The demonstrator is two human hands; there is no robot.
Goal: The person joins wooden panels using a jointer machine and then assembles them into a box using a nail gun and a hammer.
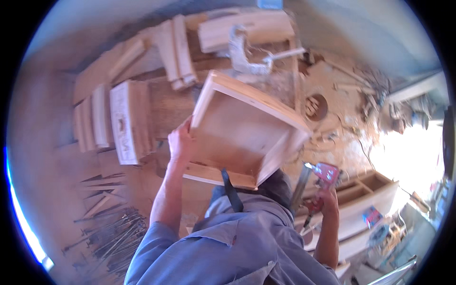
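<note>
A shallow, open wooden drawer box (259, 100) is tilted in front of my body, its inside facing me. My left hand (180, 142) grips its left side, fingers closed around the edge. Out to the right, my right hand (328, 200) is wrapped around the handle of a red nail gun (327, 175) with a long metal magazine. The gun is apart from the box, close to its lower right corner. A dark strap (231, 191) overlaps the box's near edge.
Beyond the box, a workbench (164, 107) carries stacked boards (126, 123) and a white curved piece (242, 54). Long thin metal rods (118, 240) lie at lower left. A long wooden case with compartments (354, 197) stands at right, near a round container (316, 107).
</note>
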